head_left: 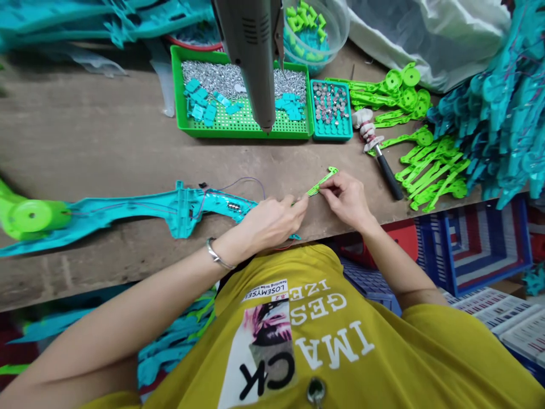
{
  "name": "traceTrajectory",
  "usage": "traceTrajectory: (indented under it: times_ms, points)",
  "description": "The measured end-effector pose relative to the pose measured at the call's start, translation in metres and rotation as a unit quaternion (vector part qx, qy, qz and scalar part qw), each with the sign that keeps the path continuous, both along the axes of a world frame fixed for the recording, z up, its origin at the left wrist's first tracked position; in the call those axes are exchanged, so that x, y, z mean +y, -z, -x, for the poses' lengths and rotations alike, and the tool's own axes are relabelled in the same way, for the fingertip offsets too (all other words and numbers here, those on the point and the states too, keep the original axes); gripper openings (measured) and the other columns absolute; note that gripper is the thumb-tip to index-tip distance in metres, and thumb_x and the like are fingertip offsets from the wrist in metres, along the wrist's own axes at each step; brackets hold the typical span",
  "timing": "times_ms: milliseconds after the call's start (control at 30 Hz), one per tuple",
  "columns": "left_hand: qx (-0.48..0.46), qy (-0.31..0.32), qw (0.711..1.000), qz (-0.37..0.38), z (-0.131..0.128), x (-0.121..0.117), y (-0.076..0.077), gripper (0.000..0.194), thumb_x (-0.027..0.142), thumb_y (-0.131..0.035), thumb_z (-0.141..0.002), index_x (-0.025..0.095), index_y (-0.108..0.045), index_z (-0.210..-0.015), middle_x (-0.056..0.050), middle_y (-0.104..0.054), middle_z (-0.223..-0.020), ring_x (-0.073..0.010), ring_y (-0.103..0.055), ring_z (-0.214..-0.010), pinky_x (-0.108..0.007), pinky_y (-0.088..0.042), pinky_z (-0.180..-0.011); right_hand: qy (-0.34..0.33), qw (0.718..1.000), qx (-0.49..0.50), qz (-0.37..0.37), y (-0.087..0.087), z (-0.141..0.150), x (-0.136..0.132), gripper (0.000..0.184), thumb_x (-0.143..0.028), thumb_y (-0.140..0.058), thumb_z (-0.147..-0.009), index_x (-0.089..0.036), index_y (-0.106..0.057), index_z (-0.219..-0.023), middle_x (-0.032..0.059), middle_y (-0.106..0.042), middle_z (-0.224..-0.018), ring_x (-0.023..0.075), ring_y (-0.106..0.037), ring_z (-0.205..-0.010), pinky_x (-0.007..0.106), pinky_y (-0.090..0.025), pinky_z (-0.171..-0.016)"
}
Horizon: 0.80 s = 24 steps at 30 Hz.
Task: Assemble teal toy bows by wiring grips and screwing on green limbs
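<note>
A slim lime-green plastic arm [322,181] slants between my two hands above the bench. My left hand [275,220] is closed around its near end, which the fingers mostly hide. At the middle of the piece, my right hand [347,199] pinches it between thumb and fingertips. A long teal plastic bow-shaped part [123,213] lies on the bench to the left, its right end partly under my left hand. Thin wires run along that teal part, with small metal coils [234,207] in its curved section. A round green piece [34,216] sits at its left end.
A grey tool [259,68] hangs over a green basket [204,134] of screws and teal tabs. Beside it are a teal tray [332,135] of small metal discs, a hammer [389,176] with a wrapped head, and green arms [434,170]. Teal parts [502,119] are piled right.
</note>
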<state>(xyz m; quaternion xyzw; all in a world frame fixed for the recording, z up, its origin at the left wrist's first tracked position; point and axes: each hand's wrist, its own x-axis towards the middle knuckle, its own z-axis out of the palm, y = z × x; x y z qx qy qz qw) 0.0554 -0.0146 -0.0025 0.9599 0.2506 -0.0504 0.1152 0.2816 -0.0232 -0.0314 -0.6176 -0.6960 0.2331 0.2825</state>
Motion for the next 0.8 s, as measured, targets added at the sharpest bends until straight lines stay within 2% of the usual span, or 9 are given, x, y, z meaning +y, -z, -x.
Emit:
traceTrajectory:
  times_ms: [233, 433, 567, 700, 800]
  points:
    - [-0.021, 0.030, 0.999, -0.020, -0.002, 0.002, 0.002, 0.032, 0.009, -0.044, -0.098, 0.017, -0.070, -0.115, -0.017, -0.061, -0.139, -0.0233, -0.067, -0.093, -0.033, -0.054, -0.063, 0.007, 0.998, 0.059, 0.024, 0.004, -0.002, 0.008, 0.010, -0.018, -0.068, -0.084, -0.020, -0.079, -0.085, 0.0046, -0.075, -0.083, 0.0186, -0.069, -0.080, 0.034, -0.057, -0.074]
    - [0.003, 0.059, 0.997, -0.048, 0.000, 0.005, 0.005, 0.029, 0.011, -0.045, -0.099, 0.017, -0.070, -0.112, -0.015, -0.060, -0.144, -0.0244, -0.065, -0.095, -0.036, -0.053, -0.066, 0.044, 0.987, 0.140, 0.059, 0.014, -0.002, 0.008, 0.013, -0.022, -0.064, -0.082, -0.019, -0.074, -0.089, 0.0036, -0.076, -0.089, 0.0132, -0.067, -0.070, 0.028, -0.058, -0.066]
    - [-0.016, 0.051, 0.997, -0.049, 0.003, 0.007, 0.004, 0.031, 0.008, -0.045, -0.098, 0.020, -0.071, -0.110, -0.012, -0.058, -0.148, -0.0247, -0.062, -0.099, -0.036, -0.053, -0.067, 0.062, 0.988, 0.139, 0.017, 0.014, 0.005, 0.002, 0.006, -0.019, -0.060, -0.081, -0.020, -0.066, -0.080, 0.0013, -0.071, -0.081, 0.0122, -0.065, -0.068, 0.027, -0.056, -0.063]
    - [0.025, 0.091, 0.992, -0.082, 0.004, 0.009, 0.004, 0.032, 0.011, -0.042, -0.101, 0.020, -0.071, -0.112, -0.008, -0.057, -0.149, -0.0256, -0.059, -0.102, -0.036, -0.051, -0.062, 0.048, 0.988, 0.132, -0.058, 0.014, 0.010, -0.002, 0.008, -0.015, -0.058, -0.080, -0.021, -0.062, -0.076, 0.0008, -0.066, -0.076, 0.0140, -0.064, -0.071, 0.029, -0.055, -0.066]
    - [0.026, 0.099, 0.991, -0.081, 0.003, 0.010, 0.004, 0.030, 0.013, -0.043, -0.102, 0.021, -0.070, -0.113, -0.008, -0.060, -0.145, -0.0251, -0.059, -0.102, -0.037, -0.049, -0.061, 0.051, 0.987, 0.134, -0.067, 0.014, 0.011, -0.003, 0.008, -0.016, -0.058, -0.081, -0.022, -0.059, -0.077, 0.0006, -0.066, -0.078, 0.0153, -0.065, -0.076, 0.032, -0.056, -0.070]
